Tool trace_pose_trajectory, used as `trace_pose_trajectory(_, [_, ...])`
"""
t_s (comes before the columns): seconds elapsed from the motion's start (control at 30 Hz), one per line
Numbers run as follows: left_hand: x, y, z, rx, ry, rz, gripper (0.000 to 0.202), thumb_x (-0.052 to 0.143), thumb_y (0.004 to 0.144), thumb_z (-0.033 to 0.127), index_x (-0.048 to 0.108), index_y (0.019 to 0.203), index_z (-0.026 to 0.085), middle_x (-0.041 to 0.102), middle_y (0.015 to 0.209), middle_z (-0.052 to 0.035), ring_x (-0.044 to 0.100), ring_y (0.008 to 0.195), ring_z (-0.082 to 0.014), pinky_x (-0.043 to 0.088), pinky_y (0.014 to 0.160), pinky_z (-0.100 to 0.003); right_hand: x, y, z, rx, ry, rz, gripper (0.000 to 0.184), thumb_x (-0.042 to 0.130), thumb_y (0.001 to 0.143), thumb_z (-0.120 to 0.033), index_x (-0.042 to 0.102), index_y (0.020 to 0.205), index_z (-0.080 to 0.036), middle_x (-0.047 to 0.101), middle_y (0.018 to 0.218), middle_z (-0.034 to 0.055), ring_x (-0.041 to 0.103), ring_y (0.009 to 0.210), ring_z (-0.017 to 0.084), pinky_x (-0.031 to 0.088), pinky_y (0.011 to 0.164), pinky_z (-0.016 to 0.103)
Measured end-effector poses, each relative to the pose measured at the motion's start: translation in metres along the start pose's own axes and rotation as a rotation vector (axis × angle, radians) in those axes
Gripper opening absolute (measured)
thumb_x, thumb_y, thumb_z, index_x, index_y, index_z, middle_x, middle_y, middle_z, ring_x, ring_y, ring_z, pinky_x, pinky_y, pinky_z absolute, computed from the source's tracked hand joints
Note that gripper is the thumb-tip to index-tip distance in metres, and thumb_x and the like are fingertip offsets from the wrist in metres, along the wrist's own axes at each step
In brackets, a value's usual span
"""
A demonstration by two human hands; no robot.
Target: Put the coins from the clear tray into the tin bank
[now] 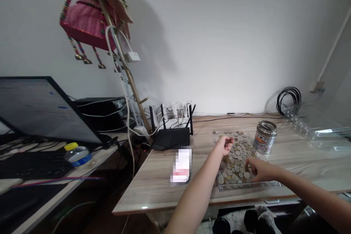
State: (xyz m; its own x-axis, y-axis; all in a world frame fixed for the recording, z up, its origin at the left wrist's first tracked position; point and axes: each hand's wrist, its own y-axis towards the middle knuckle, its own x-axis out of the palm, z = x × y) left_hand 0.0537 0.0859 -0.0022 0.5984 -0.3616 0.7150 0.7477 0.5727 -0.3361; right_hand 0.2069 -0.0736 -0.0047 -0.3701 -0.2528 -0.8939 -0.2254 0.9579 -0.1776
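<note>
Many loose coins (237, 162) are spread over a shallow clear plastic tray (248, 184) on the wooden desk. My left hand (226, 145) hangs over the tray's left side with its fingers curled inward; what they hold, if anything, is hidden. Lower on the right, my right hand (259, 170) is down at the coins, thumb and fingers drawn together. Whether a coin is between those fingertips is too small to tell. A round metal tin (264, 138) with a wire handle and a slotted lid stands upright behind the tray's right side.
A phone (181, 166) with a blurred screen lies left of my left forearm. Behind it sits a black router (171, 137) with cables. Black cable coils (289, 101) and clear plastic pieces (304, 129) lie at the back right. A laptop (49, 109) and bottle (78, 155) are on another desk.
</note>
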Motion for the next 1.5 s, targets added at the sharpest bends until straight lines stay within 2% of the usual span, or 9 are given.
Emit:
trace_pose_trajectory(0.23, [0.003, -0.007, 0.002, -0.066, 0.077, -0.038, 0.008, 0.040, 0.066, 0.016, 0.046, 0.064, 0.012, 0.044, 0.052, 0.0012, 0.019, 0.033, -0.0002, 0.004, 0.030, -0.012, -0.003, 0.010, -0.017, -0.074, -0.071, -0.009, 0.025, 0.061, 0.048, -0.024, 0.058, 0.072, -0.017, 0.054, 0.067, -0.0016, 0.045, 0.061, 0.010, 0.030, 0.050, 0.018])
trace_pose_trajectory(0.47, [0.006, -0.009, 0.001, -0.161, 0.221, -0.025, 0.014, 0.040, 0.070, 0.022, 0.046, 0.063, 0.012, 0.044, 0.049, 0.0003, 0.021, 0.031, -0.0008, 0.004, 0.031, -0.012, -0.020, 0.024, -0.025, 0.015, 0.221, -0.406, 0.025, 0.056, 0.049, -0.016, 0.058, 0.073, -0.017, 0.055, 0.065, -0.0035, 0.047, 0.042, 0.006, 0.035, 0.039, 0.017])
trace_pose_trajectory(0.67, [0.008, -0.010, 0.000, -0.242, 0.330, -0.097, 0.031, 0.039, 0.072, 0.042, 0.048, 0.064, 0.014, 0.050, 0.051, -0.0034, 0.021, 0.029, -0.0017, 0.000, 0.032, -0.013, -0.066, 0.063, -0.036, -0.104, 0.567, 0.102, 0.027, 0.050, 0.065, -0.035, 0.055, 0.081, -0.014, 0.059, 0.066, 0.0006, 0.053, 0.052, 0.009, 0.043, 0.046, 0.019])
trace_pose_trajectory(0.77, [0.010, -0.012, 0.002, -0.266, 0.270, -0.198, 0.034, 0.040, 0.071, 0.046, 0.048, 0.063, 0.013, 0.049, 0.052, -0.0042, 0.023, 0.029, -0.0017, -0.001, 0.032, -0.013, -0.074, 0.087, -0.041, -0.076, 0.565, 0.114, 0.034, 0.047, 0.068, -0.044, 0.057, 0.077, -0.014, 0.057, 0.054, -0.0004, 0.053, 0.048, 0.011, 0.043, 0.046, 0.022])
trace_pose_trajectory(0.87, [0.010, -0.013, 0.004, -0.207, 0.171, -0.157, 0.035, 0.041, 0.071, 0.046, 0.048, 0.062, 0.013, 0.045, 0.048, -0.0010, 0.021, 0.029, -0.0012, 0.000, 0.031, -0.013, -0.076, 0.101, -0.041, -0.069, 0.496, 0.148, 0.039, 0.043, 0.069, -0.048, 0.059, 0.076, -0.013, 0.057, 0.050, 0.0005, 0.053, 0.048, 0.012, 0.042, 0.045, 0.023])
trace_pose_trajectory(1.0, [0.006, -0.010, 0.004, -0.146, 0.114, -0.064, 0.029, 0.038, 0.072, 0.038, 0.048, 0.063, 0.012, 0.043, 0.047, 0.0005, 0.019, 0.029, -0.0011, 0.000, 0.031, -0.013, -0.101, 0.082, -0.023, -0.091, 0.236, 0.620, 0.037, 0.041, 0.071, -0.048, 0.063, 0.077, -0.018, 0.064, 0.075, 0.0045, 0.056, 0.064, 0.014, 0.043, 0.060, 0.025])
trace_pose_trajectory(1.1, [0.004, -0.007, 0.003, -0.150, 0.131, -0.043, 0.017, 0.042, 0.070, 0.028, 0.044, 0.061, 0.014, 0.041, 0.048, 0.0023, 0.019, 0.030, -0.0008, 0.000, 0.031, -0.013, -0.130, 0.051, 0.012, 0.135, 0.058, 0.909, 0.038, 0.041, 0.069, -0.052, 0.063, 0.083, -0.025, 0.064, 0.080, 0.0043, 0.056, 0.071, 0.018, 0.041, 0.059, 0.027])
trace_pose_trajectory(1.23, [0.006, -0.006, -0.002, -0.134, 0.255, -0.018, 0.010, 0.047, 0.069, 0.021, 0.042, 0.063, 0.015, 0.040, 0.050, 0.0046, 0.018, 0.031, -0.0001, 0.000, 0.032, -0.013, -0.149, 0.025, 0.064, 0.478, -0.119, 0.882, 0.038, 0.041, 0.065, -0.054, 0.064, 0.078, -0.028, 0.064, 0.073, 0.0065, 0.056, 0.063, 0.023, 0.036, 0.048, 0.030])
trace_pose_trajectory(1.5, [0.011, -0.006, -0.007, -0.031, 0.425, 0.084, 0.012, 0.052, 0.069, 0.024, 0.044, 0.067, 0.016, 0.038, 0.048, 0.0058, 0.017, 0.030, 0.0004, 0.003, 0.033, -0.014, -0.135, 0.024, 0.083, 0.489, -0.155, 0.825, 0.035, 0.038, 0.065, -0.052, 0.064, 0.074, -0.030, 0.062, 0.070, 0.0063, 0.056, 0.061, 0.023, 0.035, 0.049, 0.030])
